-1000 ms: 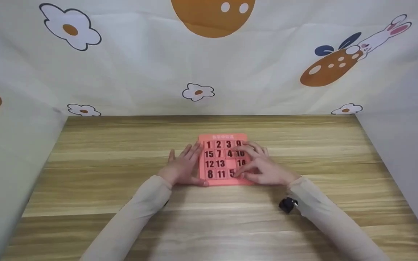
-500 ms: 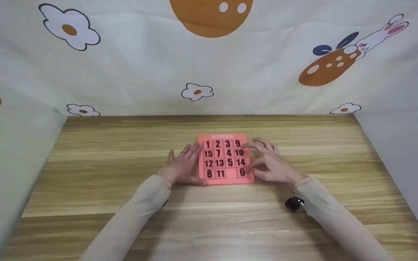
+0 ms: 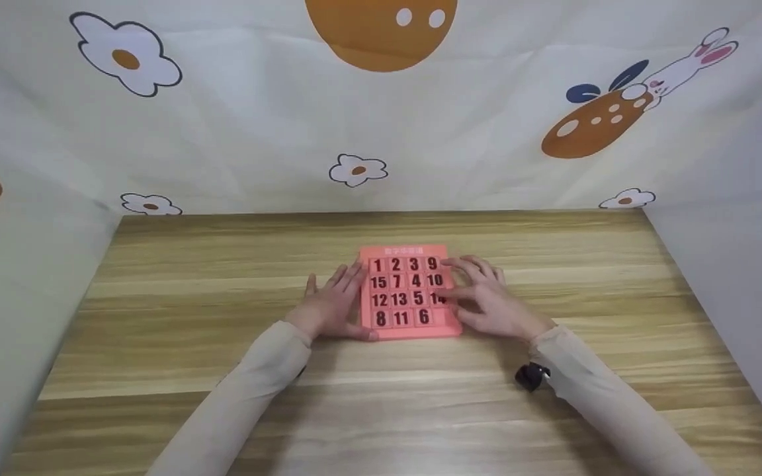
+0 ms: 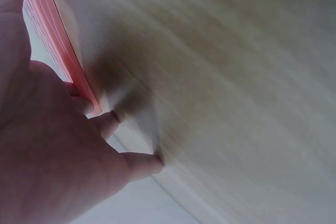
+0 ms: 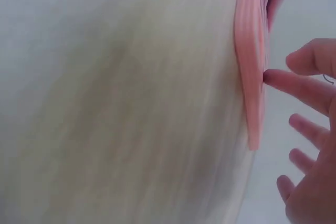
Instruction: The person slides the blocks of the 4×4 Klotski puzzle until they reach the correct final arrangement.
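Pale cloth, printed with flowers, orange shapes and a rabbit, stands beyond both hands; we list it as backdrop. Wood-grain table, beneath both hands.

Item: one pink number board, flat on the table between the hands, white lettering along its far rim. We read its rows, far to near: 1, 2, 3, 9; 15, 7, 4, 10; 12, 13, 5, 14; then 8, 11, 6 and a vacant slot just beside the right hand's thumb.

Item: left hand, fingers extended along the board's edge on its own side, thumb at the near corner. It grasps nothing; we take it to be steadying the board.

Item: right hand, fingers spread and lightly bent, nothing clenched or pinched. One finger reaches over tile 14 and seems to touch it.

Item: tile 6, beside the slot, on the side toward the left hand.

Item: dark device, below the right wrist.

Step in hand, by our judgement: shifting tile 14 from under that finger toward the slot. Next, we think, a light pull along the column toward the person is called for, the left hand keeping the board firm; a slanted push could bind the tile.
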### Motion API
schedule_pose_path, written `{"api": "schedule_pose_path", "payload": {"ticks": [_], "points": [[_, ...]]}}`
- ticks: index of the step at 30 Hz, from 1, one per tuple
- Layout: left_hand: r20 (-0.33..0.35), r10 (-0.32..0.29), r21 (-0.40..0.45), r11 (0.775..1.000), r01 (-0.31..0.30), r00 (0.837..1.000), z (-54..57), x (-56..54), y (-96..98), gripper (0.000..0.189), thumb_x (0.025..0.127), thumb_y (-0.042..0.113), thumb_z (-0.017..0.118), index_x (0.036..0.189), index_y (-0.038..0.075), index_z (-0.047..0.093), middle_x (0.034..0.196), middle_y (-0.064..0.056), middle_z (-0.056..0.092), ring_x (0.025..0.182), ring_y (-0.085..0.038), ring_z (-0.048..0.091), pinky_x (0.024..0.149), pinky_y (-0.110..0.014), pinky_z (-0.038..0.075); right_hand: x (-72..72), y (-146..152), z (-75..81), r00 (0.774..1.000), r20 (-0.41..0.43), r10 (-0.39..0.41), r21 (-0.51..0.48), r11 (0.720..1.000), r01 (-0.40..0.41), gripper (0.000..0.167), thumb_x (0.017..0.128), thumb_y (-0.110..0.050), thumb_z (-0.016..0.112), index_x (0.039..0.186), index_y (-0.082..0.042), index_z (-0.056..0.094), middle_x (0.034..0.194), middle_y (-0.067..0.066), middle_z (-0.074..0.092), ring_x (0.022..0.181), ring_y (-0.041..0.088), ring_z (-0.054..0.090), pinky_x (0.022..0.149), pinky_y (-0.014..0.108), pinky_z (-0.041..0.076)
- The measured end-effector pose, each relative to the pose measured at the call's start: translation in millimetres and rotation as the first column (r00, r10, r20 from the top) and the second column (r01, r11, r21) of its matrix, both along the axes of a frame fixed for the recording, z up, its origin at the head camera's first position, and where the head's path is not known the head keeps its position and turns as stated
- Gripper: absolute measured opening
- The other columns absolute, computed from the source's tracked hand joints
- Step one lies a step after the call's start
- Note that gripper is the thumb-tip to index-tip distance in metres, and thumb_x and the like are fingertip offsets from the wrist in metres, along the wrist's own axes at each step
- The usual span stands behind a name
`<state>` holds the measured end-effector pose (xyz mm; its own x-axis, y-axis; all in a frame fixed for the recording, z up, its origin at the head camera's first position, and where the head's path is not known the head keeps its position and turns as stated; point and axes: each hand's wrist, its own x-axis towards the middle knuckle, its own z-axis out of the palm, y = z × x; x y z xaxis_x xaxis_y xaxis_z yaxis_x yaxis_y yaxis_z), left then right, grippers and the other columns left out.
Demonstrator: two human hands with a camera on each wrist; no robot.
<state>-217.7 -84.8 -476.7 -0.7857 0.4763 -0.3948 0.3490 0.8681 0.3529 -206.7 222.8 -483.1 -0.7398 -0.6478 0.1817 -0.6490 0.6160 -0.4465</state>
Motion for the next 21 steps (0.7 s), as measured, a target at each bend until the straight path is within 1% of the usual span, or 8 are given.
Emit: {"api": "schedule_pose_path", "payload": {"ticks": [4,8,11,14,16,21], "points": [[0.000,-0.006,-0.009,1.000,0.006,1.000,0.1,-0.3,0.0,0.122,0.073,0.067,0.070,0.156,0.011,0.000,0.161,-0.004,-0.008,0.146,-0.028,-0.004,0.109,-0.064,-0.004,1.1,2.7,-0.8,0.999,-0.006,0.050,-0.028,0.998,-0.050,0.025,0.081,-0.013,0.068,0.105,-0.012,0.075,0.146,0.015,0.040,0.134,0.046,0.024,0.106,0.067,0.012],[-0.004,-0.011,-0.015,1.000,0.011,1.000,0.6,-0.5,0.2,0.122,0.073,0.067,0.069,0.156,0.010,-0.001,0.161,-0.005,-0.008,0.146,-0.028,-0.005,0.109,-0.065,-0.004,0.5,1.1,0.0,0.996,-0.029,0.086,-0.037,0.996,-0.087,0.021,0.080,-0.015,0.067,0.099,-0.015,0.077,0.145,0.014,0.042,0.134,0.045,0.025,0.107,0.065,0.010],[-0.013,-0.015,-0.013,1.000,0.015,1.000,0.7,-0.2,0.4,0.122,0.074,0.067,0.069,0.156,0.010,0.000,0.161,-0.005,-0.007,0.146,-0.028,-0.004,0.109,-0.065,-0.002,1.0,-1.7,-0.5,0.992,-0.034,0.124,-0.031,0.992,-0.125,0.021,0.079,-0.016,0.067,0.098,-0.017,0.077,0.146,0.014,0.041,0.134,0.043,0.025,0.106,0.064,0.011],[-0.013,-0.013,-0.007,1.000,0.013,1.000,-0.4,-0.5,0.8,0.121,0.074,0.066,0.070,0.156,0.009,0.001,0.161,-0.006,-0.006,0.146,-0.028,-0.003,0.109,-0.066,-0.002,1.9,-3.7,-1.7,0.987,-0.029,0.157,-0.032,0.987,-0.158,0.024,0.079,-0.014,0.067,0.102,-0.016,0.076,0.147,0.014,0.038,0.134,0.044,0.024,0.106,0.066,0.011],[-0.008,-0.010,-0.011,1.000,0.010,1.000,-1.2,-0.9,1.0,0.121,0.075,0.066,0.069,0.156,0.010,0.001,0.162,-0.005,-0.007,0.146,-0.027,-0.004,0.109,-0.066,-0.001,1.9,-3.6,-2.5,0.990,-0.028,0.139,-0.035,0.990,-0.140,0.027,0.080,-0.013,0.067,0.105,-0.015,0.075,0.148,0.015,0.038,0.134,0.044,0.024,0.105,0.066,0.012],[-0.004,-0.004,-0.024,1.000,0.004,1.000,-1.8,-1.3,1.1,0.121,0.075,0.066,0.069,0.156,0.011,0.000,0.161,-0.004,-0.008,0.146,-0.026,-0.004,0.110,-0.065,-0.001,1.3,0.9,-4.6,0.997,-0.072,0.038,-0.002,0.999,-0.038,0.033,0.083,-0.017,0.068,0.115,-0.010,0.071,0.146,0.018,0.039,0.133,0.046,0.026,0.105,0.066,0.017]]}}
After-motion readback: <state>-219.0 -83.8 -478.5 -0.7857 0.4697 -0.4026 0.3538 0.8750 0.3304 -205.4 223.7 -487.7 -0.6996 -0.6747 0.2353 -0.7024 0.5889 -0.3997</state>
